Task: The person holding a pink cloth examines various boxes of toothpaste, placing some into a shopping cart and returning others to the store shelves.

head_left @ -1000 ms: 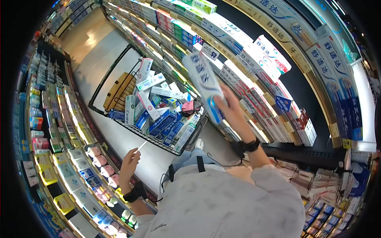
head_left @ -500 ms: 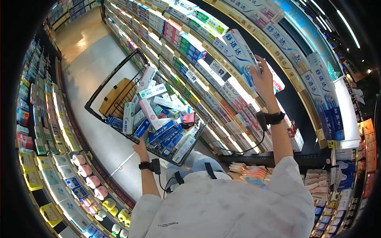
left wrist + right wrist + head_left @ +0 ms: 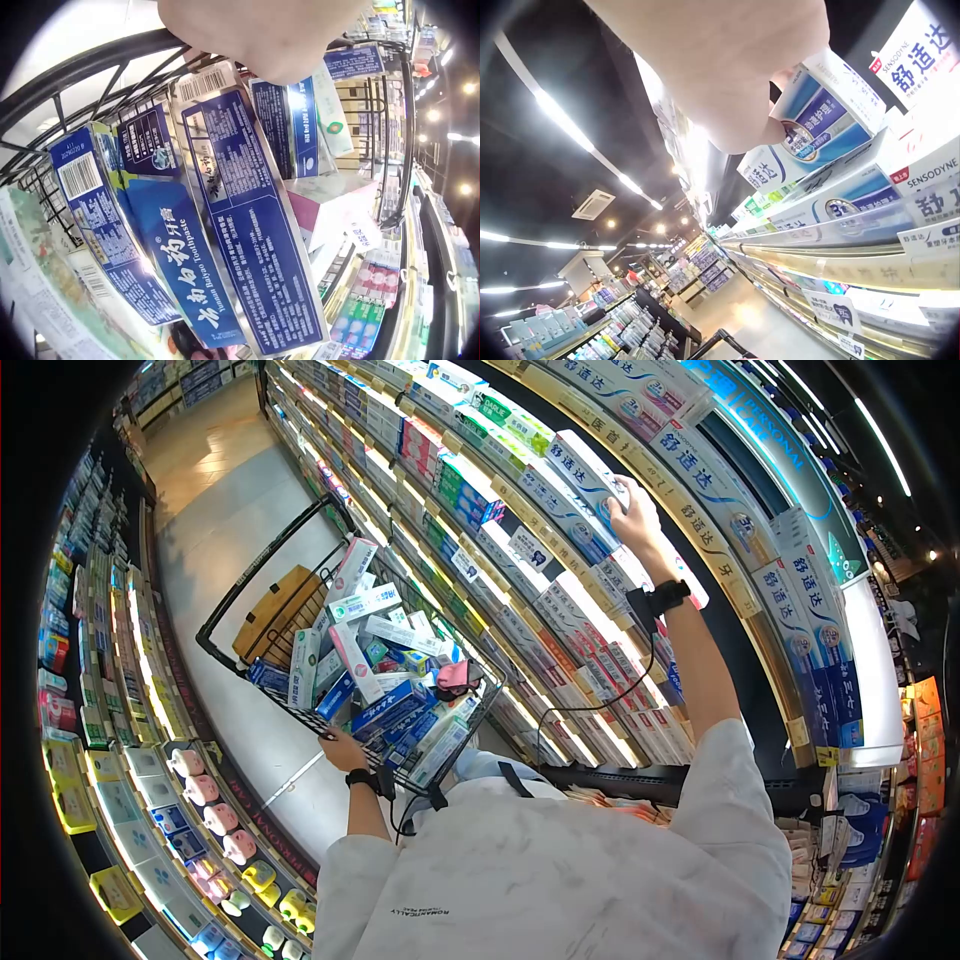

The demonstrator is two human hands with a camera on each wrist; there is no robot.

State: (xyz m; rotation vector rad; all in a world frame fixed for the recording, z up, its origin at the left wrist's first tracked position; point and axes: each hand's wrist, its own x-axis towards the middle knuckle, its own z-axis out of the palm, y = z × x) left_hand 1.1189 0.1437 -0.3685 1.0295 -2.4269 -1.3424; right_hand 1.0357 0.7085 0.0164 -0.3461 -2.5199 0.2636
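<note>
Upper right of centre, my right hand (image 3: 640,528) grasps a white-and-blue rectangular cardboard toothpaste box (image 3: 580,468) over a row of similar cartons (image 3: 862,206). Lower left of centre, my left hand (image 3: 346,752) grips the rim of a black wire cart (image 3: 97,58) heaped with white and blue boxes (image 3: 355,660).

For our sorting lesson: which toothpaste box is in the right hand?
The white-and-blue box, just above a similar shelf box: the right hand grips it and no other.

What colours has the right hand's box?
The box is mostly white and blue; best view: right wrist.
</note>
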